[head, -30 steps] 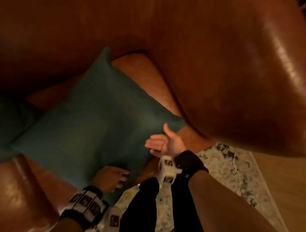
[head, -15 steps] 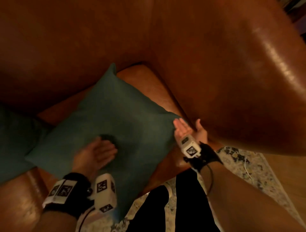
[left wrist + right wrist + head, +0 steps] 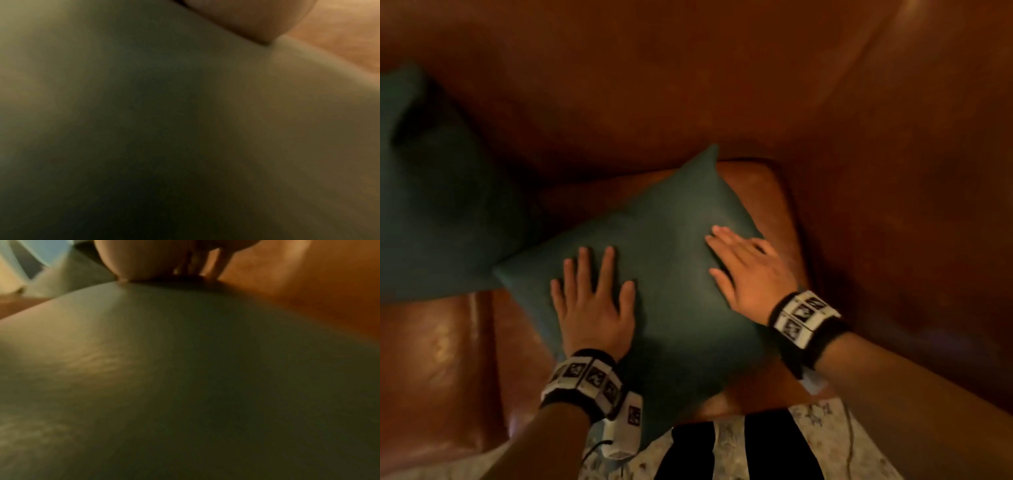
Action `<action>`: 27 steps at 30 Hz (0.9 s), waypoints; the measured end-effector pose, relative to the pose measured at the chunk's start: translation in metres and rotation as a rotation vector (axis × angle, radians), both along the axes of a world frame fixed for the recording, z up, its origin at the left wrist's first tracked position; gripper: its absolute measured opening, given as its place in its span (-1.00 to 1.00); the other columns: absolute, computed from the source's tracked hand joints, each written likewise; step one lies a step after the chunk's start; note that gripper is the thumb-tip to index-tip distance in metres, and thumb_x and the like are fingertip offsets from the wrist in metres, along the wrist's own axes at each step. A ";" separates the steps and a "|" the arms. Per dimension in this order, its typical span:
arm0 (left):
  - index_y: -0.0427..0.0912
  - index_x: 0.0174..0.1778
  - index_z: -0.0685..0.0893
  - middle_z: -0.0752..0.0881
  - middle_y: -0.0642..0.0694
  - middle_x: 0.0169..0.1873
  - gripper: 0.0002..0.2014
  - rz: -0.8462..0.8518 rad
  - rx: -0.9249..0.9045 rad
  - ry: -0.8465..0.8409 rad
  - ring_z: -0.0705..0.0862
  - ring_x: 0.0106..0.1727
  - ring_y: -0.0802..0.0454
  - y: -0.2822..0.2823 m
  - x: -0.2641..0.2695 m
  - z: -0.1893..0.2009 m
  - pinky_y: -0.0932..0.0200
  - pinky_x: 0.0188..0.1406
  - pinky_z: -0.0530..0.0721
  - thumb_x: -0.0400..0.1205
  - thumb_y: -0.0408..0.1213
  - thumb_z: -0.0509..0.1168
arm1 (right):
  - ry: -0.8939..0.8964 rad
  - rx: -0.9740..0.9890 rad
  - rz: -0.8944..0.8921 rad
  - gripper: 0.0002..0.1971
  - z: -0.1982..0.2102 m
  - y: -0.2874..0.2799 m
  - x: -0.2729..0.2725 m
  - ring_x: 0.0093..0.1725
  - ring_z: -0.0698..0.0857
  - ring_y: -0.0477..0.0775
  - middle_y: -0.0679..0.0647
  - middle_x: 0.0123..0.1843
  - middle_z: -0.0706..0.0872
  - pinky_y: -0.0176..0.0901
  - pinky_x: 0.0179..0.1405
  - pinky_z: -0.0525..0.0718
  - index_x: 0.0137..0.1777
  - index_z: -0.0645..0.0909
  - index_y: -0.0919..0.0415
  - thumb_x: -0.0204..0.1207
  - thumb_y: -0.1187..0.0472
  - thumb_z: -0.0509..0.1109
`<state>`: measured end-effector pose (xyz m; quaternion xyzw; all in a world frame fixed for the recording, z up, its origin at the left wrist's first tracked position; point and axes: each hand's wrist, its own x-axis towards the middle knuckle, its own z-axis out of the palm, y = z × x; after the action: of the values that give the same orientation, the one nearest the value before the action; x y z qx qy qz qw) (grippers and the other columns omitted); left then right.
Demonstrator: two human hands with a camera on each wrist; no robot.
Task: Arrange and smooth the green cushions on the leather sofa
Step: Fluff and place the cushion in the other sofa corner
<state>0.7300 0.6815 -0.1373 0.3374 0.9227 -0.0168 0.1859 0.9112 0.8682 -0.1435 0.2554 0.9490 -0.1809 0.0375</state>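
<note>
The cushion point(image 3: 681, 260) under the hands is plain dark teal-green; a second cushion point(image 3: 431, 205) to the left is the same green, in shadow. The sofa point(image 3: 688, 85) is glossy reddish-brown leather. Both wristbands point(image 3: 582, 380) are black with white blocks bearing black square marks. The rug point(image 3: 825, 442) at the near edge is pale with grey-green mottling. The trouser legs point(image 3: 777, 445) are black.

**Dim, warm, soft**

Head view dim, amber cast; glare streaks on sofa point(image 3: 914, 20) top right and on its left arm. Edges bowed by wide lens. Both wrist views blurred, murky; cushion point(image 3: 185, 386) fills them out of focus.
</note>
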 end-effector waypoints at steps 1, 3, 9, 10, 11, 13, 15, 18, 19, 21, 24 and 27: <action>0.24 0.65 -0.04 -0.07 -0.02 0.69 -0.37 0.087 -0.016 -0.004 -0.14 0.70 -0.07 -0.014 -0.010 -0.001 -0.19 0.65 -0.18 0.63 0.25 -0.23 | -0.013 0.000 0.020 -0.51 -0.002 0.007 0.009 0.49 0.52 0.01 0.11 0.53 0.53 -0.05 0.34 0.42 0.50 0.49 0.15 0.64 -0.04 0.15; 0.24 0.65 -0.02 -0.06 -0.03 0.70 -0.40 0.353 -0.007 -0.054 -0.12 0.70 -0.10 -0.037 -0.028 0.005 -0.23 0.63 -0.17 0.65 0.23 -0.19 | -0.050 -0.072 -0.089 -0.47 0.006 0.028 0.022 0.34 0.65 0.20 0.21 0.42 0.63 -0.01 0.26 0.51 0.46 0.51 0.16 0.61 -0.08 0.07; -0.19 0.56 0.40 0.35 -0.33 0.55 -0.41 0.178 0.236 -0.009 0.31 0.57 -0.27 0.007 -0.051 0.027 -0.28 0.53 0.21 0.66 0.01 -0.13 | 0.054 0.022 0.147 -0.47 0.047 0.040 -0.081 0.50 0.51 0.26 0.28 0.48 0.56 0.15 0.43 0.50 0.43 0.52 0.23 0.57 -0.06 0.15; -0.15 0.55 0.41 0.36 -0.28 0.56 -0.40 0.020 0.230 -0.054 0.31 0.59 -0.22 0.024 -0.045 0.023 -0.29 0.55 0.18 0.65 0.02 -0.15 | 0.057 0.008 0.278 -0.46 0.050 0.028 -0.109 0.53 0.46 0.25 0.28 0.51 0.52 0.14 0.48 0.43 0.45 0.51 0.24 0.58 -0.06 0.17; -0.08 0.57 0.38 0.32 -0.22 0.59 -0.39 -0.068 0.199 -0.091 0.25 0.62 -0.17 0.035 -0.041 0.017 -0.29 0.58 0.09 0.64 0.04 -0.18 | 0.001 -0.007 0.411 -0.45 0.047 0.016 -0.131 0.58 0.39 0.23 0.27 0.56 0.45 0.11 0.54 0.33 0.51 0.44 0.24 0.61 -0.06 0.16; 0.08 0.62 0.23 0.19 -0.06 0.65 -0.42 -0.009 0.083 -0.115 0.08 0.68 -0.06 0.032 -0.052 0.006 -0.27 0.62 -0.08 0.67 0.08 -0.23 | -0.192 0.009 0.598 -0.40 0.039 0.012 -0.159 0.66 0.23 0.17 0.20 0.65 0.31 0.05 0.61 0.14 0.63 0.25 0.18 0.68 -0.14 0.07; 0.23 0.63 0.12 0.09 0.04 0.68 -0.49 0.167 -0.013 -0.108 -0.03 0.69 -0.05 0.007 -0.072 -0.002 -0.29 0.62 -0.14 0.72 0.12 -0.20 | -0.317 0.069 0.588 -0.34 0.028 0.043 -0.150 0.67 0.18 0.12 0.15 0.68 0.25 0.01 0.63 0.06 0.66 0.17 0.11 0.67 -0.25 -0.05; 0.29 0.62 0.08 0.04 0.04 0.69 -0.49 0.505 -0.035 -0.139 -0.07 0.69 -0.13 -0.056 -0.103 0.004 -0.37 0.59 -0.15 0.71 0.17 -0.17 | -0.437 0.120 0.376 -0.35 0.025 0.105 -0.134 0.61 0.30 0.19 0.17 0.65 0.31 0.06 0.59 0.22 0.63 0.23 0.10 0.66 -0.26 -0.11; 0.23 0.63 0.10 0.06 -0.03 0.68 -0.48 0.570 -0.024 -0.106 -0.06 0.69 -0.15 -0.071 -0.105 0.008 -0.38 0.59 -0.14 0.71 0.16 -0.18 | -0.443 0.122 0.276 -0.36 0.031 0.121 -0.131 0.57 0.34 0.25 0.21 0.62 0.35 0.10 0.56 0.30 0.60 0.28 0.15 0.67 -0.23 -0.10; 0.04 0.65 0.16 0.14 -0.18 0.66 -0.43 0.589 0.014 -0.010 0.03 0.67 -0.19 -0.071 -0.094 0.015 -0.39 0.58 -0.06 0.71 0.12 -0.18 | -0.390 0.105 0.180 -0.40 0.041 0.123 -0.133 0.56 0.35 0.31 0.28 0.60 0.35 0.12 0.54 0.32 0.58 0.31 0.22 0.70 -0.16 -0.04; -0.01 0.64 0.19 0.17 -0.22 0.65 -0.38 0.262 0.115 0.059 0.09 0.66 -0.24 -0.019 -0.042 0.025 -0.34 0.57 -0.04 0.65 0.10 -0.12 | -0.235 0.061 0.455 -0.33 0.043 0.047 -0.146 0.59 0.34 0.27 0.28 0.61 0.36 0.11 0.56 0.24 0.58 0.33 0.24 0.65 -0.21 -0.03; 0.14 0.65 0.12 0.10 -0.11 0.68 -0.40 0.046 0.121 -0.012 0.00 0.69 -0.16 0.006 0.002 0.018 -0.31 0.62 -0.12 0.65 0.17 -0.10 | -0.301 0.096 0.690 -0.20 0.024 0.009 -0.139 0.66 0.22 0.14 0.21 0.66 0.28 0.11 0.63 0.08 0.65 0.20 0.22 0.57 -0.31 -0.18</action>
<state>0.7319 0.6877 -0.1196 0.3269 0.9284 0.0451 0.1710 0.7718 0.8772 -0.1193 -0.0542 0.9704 -0.0735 0.2234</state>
